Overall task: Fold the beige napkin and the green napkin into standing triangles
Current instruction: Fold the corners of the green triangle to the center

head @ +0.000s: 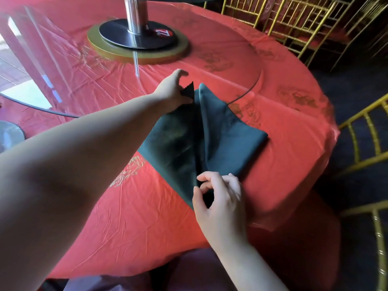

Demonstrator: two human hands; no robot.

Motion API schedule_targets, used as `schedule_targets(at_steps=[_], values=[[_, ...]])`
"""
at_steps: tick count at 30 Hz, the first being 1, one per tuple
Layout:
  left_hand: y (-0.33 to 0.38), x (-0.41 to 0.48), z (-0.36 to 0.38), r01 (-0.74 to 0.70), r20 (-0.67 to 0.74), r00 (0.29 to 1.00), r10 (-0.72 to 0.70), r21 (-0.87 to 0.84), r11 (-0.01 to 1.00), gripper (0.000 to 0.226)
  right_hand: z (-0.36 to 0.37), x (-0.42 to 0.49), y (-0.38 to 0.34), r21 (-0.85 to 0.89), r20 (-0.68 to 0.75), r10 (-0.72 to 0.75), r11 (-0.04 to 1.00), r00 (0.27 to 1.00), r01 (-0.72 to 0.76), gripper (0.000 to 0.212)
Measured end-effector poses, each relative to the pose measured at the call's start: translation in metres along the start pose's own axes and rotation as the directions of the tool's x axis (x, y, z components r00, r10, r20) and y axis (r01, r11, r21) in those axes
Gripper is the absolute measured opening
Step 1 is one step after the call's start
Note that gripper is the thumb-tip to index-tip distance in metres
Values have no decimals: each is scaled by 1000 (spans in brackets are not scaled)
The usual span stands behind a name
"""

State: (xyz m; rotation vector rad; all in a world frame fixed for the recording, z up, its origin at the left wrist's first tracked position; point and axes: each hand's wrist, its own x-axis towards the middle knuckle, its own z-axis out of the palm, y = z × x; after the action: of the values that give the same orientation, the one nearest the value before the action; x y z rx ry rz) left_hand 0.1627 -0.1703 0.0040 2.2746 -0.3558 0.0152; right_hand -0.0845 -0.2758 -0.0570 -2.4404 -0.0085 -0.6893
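You are at a round table under a red cloth, with a glass turntable raised on a steel post over its middle and gilt chairs round the far side. The green napkin lies on the cloth near your edge, partly under the turntable's rim, with one flap raised along a central ridge that runs from the far corner to the near one. No beige napkin is in view.

Your left hand pinches the far corner between thumb and fingers and lifts it off the cloth. Your right hand pinches the near corner, thumb against forefinger, the other fingers loosely curled.

The napkin looks light, limp and a little sheeny, so it will likely sag and slip unless kept taut between both corners. Hold it at those tips and along the ridge, and press each crease flat, since a soft fold probably will not stand.
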Motion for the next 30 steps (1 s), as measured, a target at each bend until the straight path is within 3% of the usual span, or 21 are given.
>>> schedule_targets(at_steps=[10,22,28,30], values=[[0,17,16,-3,-14,1000,3,60,998,60,0,3,6,131,-7,126,984,992,-124,12],[0,23,25,39,-114,993,-31,64,997,65,3,1,6,126,-38,123,985,992,-118,5],[1,20,27,56,-128,990,-53,16,998,65,4,1,4,73,-33,103,992,994,-100,15],[3,10,20,-3,-152,988,8,38,999,59,4,1,3,68,-49,107,992,993,-104,17]])
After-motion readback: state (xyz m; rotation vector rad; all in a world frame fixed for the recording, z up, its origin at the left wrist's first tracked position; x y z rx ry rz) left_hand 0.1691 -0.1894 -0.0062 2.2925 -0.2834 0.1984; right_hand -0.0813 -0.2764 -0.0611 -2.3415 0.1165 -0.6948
